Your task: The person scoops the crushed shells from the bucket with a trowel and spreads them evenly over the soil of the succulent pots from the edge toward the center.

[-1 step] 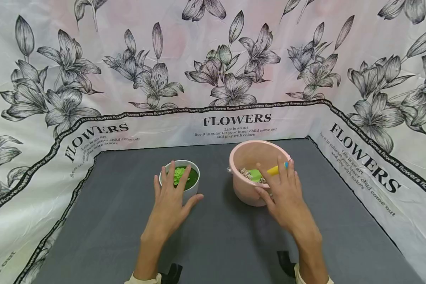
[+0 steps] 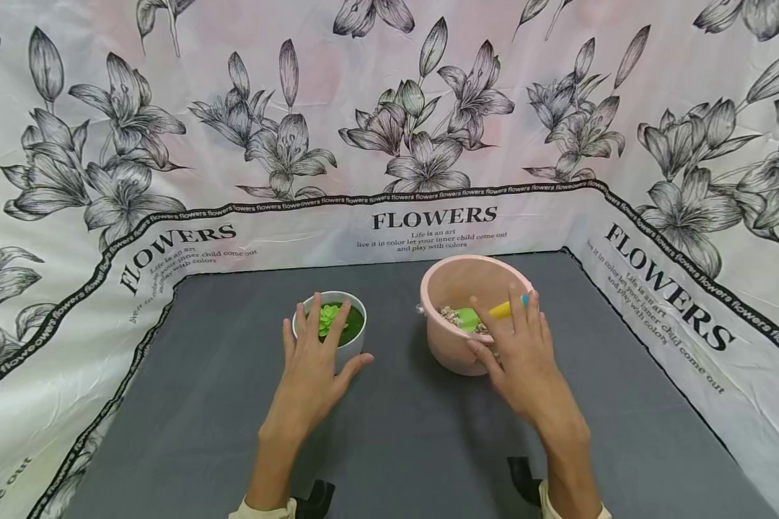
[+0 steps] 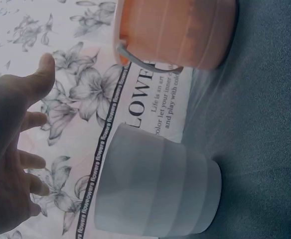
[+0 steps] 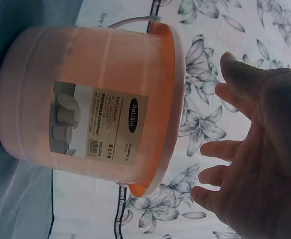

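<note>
My left hand point(image 2: 308, 389), fingers spread, hovers over the near side of a small white pot point(image 2: 350, 352). A bright green succulent point(image 2: 328, 317) shows inside the pot, partly behind the fingers. In the left wrist view a gap separates that hand point(image 3: 11, 169) from the ribbed pot point(image 3: 155, 184). Over the near right rim of a pink bucket point(image 2: 451, 351) is my right hand point(image 2: 529, 371), fingers extended. The bucket holds pebbles point(image 2: 450, 315) and a toy shovel with a green blade point(image 2: 469, 320) and yellow handle point(image 2: 500, 311). The right wrist view shows the hand point(image 4: 255, 164) apart from the bucket's rim.
Pot and bucket stand apart on a grey tabletop point(image 2: 389, 432). A flower-printed cloth point(image 2: 298, 238) rises behind and along both sides. The bucket has a grey bail handle point(image 3: 148, 64) and a paper label point(image 4: 98, 122). Black straps point(image 2: 314, 499) show near both wrists.
</note>
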